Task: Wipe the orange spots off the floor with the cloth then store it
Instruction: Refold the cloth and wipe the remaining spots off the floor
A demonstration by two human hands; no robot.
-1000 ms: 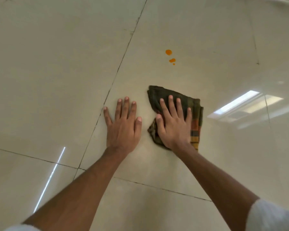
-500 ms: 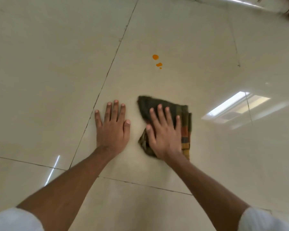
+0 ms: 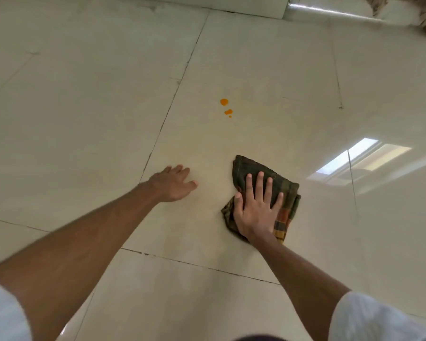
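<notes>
Three orange spots [image 3: 228,111]: upper centre of the frame, on the pale floor [image 3: 84,119], well apart from the cloth, not yet wiped.
Cloth [image 3: 288,198]: bunched, green with orange checks, lower right of centre, lying on the tile.
Right hand [image 3: 255,212]: palm down on the cloth, fingers straight and spread, pressing rather than gripping.
Left hand [image 3: 172,184]: left of the cloth, blurred; fingers look loosely extended and hold nothing. I cannot tell if it touches the tile.
My approach: slide the cloth up-frame under flat, firm pressure, cover all three spots, then rub in short strokes to avoid smearing.
</notes>
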